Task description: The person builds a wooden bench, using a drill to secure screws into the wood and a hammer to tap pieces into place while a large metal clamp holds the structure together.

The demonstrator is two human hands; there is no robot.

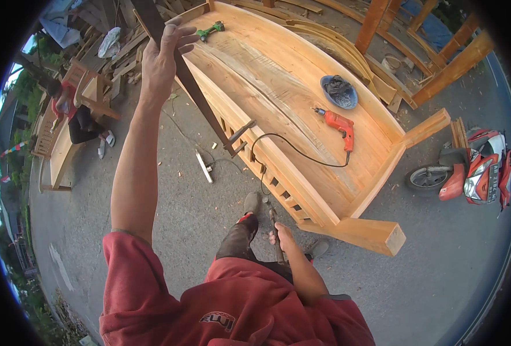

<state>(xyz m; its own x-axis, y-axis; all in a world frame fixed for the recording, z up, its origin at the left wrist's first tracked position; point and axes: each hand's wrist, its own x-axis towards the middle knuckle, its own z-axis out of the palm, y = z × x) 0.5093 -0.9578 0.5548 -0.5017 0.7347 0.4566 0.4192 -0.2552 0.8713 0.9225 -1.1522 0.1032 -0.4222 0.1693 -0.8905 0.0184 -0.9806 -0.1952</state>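
Observation:
My left hand [166, 55] is raised high and wrapped around a long dark bar clamp [200, 98]. The clamp slants along the slatted side of a large pale wooden bench frame [307, 184], and its jaw end reaches over the top rail. Low in front of my body, my right hand [285, 237] is closed on a dark, rod-like tool [277, 251]; its kind is not clear. On the bench's broad boards lie a red corded drill [339, 127], a blue bowl-shaped container [339, 92] with dark material inside, and a green power tool [210, 30].
A power strip [204, 167] and cords lie on the pavement left of the bench. A red motorcycle [474, 173] stands at right. At left, a person [76, 112] sits on another wooden bench [65, 155]. Lumber [131, 49] and orange-brown posts [373, 26] stand behind.

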